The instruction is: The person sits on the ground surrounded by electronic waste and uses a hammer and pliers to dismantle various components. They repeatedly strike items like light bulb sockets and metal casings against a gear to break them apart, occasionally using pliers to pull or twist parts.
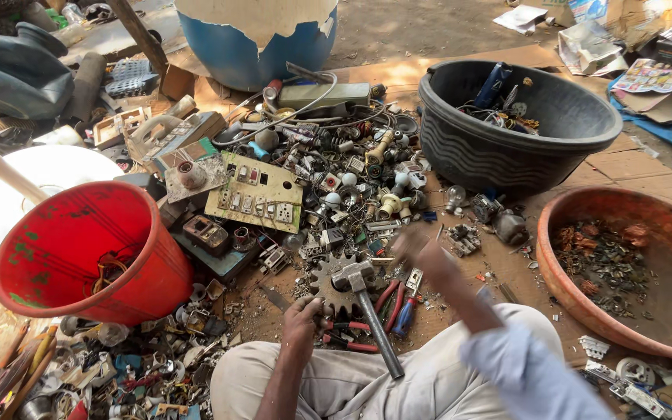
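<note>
Down among scrap, hammer (367, 307) lying by my knees.
My left hand (302, 320) curls near red-handled pliers (349, 334), grip unclear; blurred right hand (421, 257), fingers unreadable, hovers over the gear (330, 286).

steel hammer (367, 307), head resting on toothed gear (334, 286), handle angled down

- The right hand (421, 255) is smeared by motion blur; its fingers and grip cannot be told.
- The left hand (302, 319) lies knuckles up, hiding what its fingers hold.
- The orange basin (585, 307) at near right is cut by the right edge.
- The blue drum (235, 50) at the far side is cut by the top edge.
- The scrap pile's (328, 179) small parts are too small to tell apart.
</note>
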